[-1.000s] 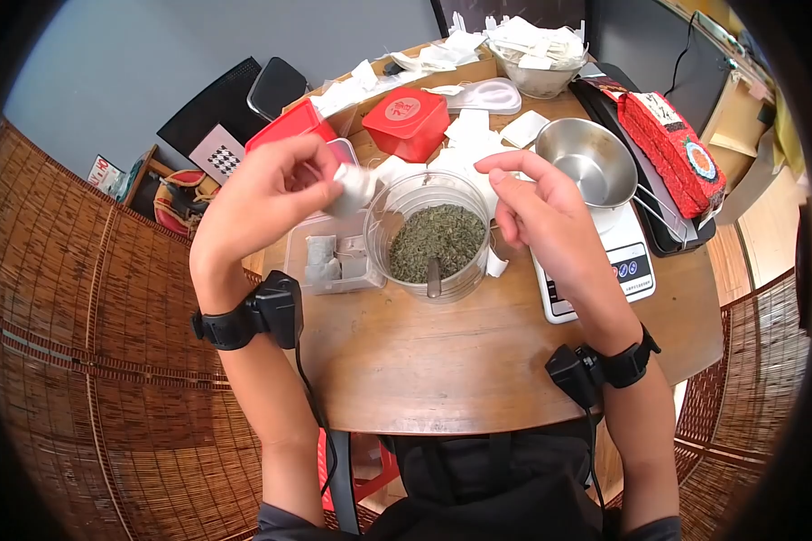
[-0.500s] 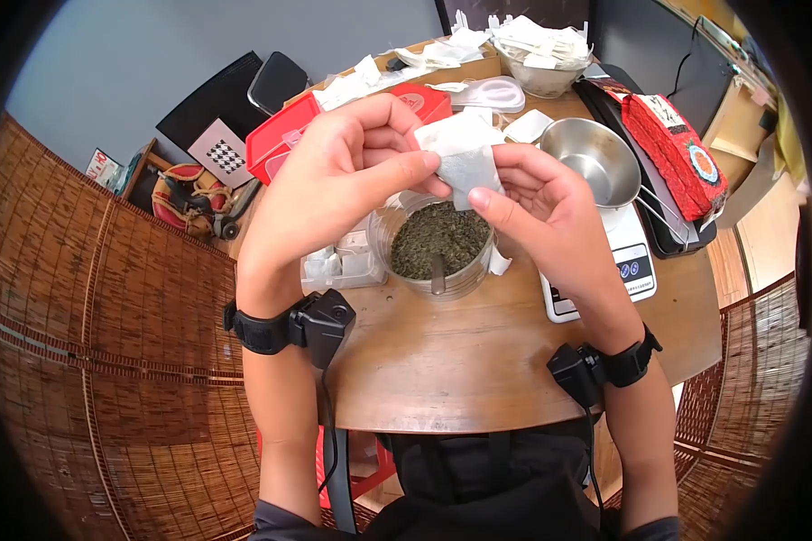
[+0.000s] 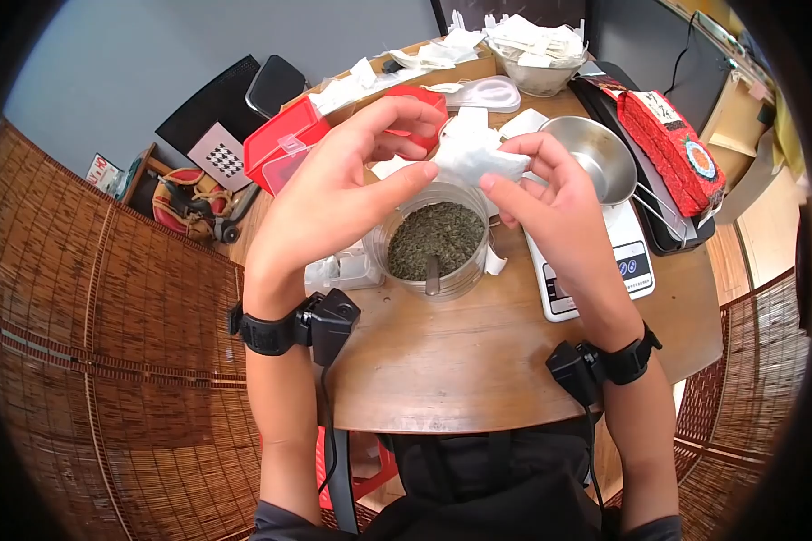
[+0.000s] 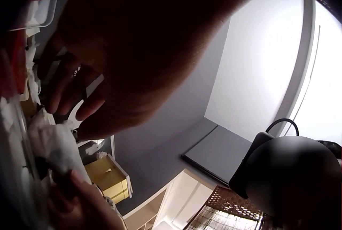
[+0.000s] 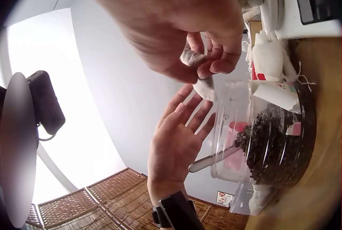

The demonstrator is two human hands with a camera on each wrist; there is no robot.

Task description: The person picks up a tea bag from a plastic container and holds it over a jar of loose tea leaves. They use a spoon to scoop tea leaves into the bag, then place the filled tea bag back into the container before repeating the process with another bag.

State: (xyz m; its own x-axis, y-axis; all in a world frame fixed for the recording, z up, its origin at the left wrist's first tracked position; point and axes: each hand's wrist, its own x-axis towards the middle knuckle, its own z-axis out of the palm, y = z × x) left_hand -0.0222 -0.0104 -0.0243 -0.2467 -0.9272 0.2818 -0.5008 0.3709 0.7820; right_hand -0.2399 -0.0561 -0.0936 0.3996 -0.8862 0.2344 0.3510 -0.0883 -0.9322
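Note:
Both hands are raised above a clear bowl (image 3: 395,284) of dried tea leaves. My right hand (image 3: 507,166) pinches a small white tea bag (image 3: 474,153) between thumb and fingers. In the right wrist view that pinch (image 5: 200,61) shows on the bag (image 5: 204,87). My left hand (image 3: 429,140) is beside the bag's left edge, and in the right wrist view its fingers (image 5: 184,110) are straight, with the tips by the bag. The left wrist view shows the bag (image 4: 56,147) below dark, blurred fingers. A spoon handle (image 3: 433,275) sticks out of the leaves.
A white scale (image 3: 595,261) with a steel cup (image 3: 586,158) stands right of the bowl. A clear tray (image 3: 338,266) of filled bags lies at its left. Red boxes (image 3: 289,135), loose bags, a bowl of bags (image 3: 537,54) and a red packet (image 3: 677,149) crowd the back.
My left hand carried the bag from over the tray to above the bowl. My right hand met it and now pinches it, slightly higher, while the left fingers have straightened.

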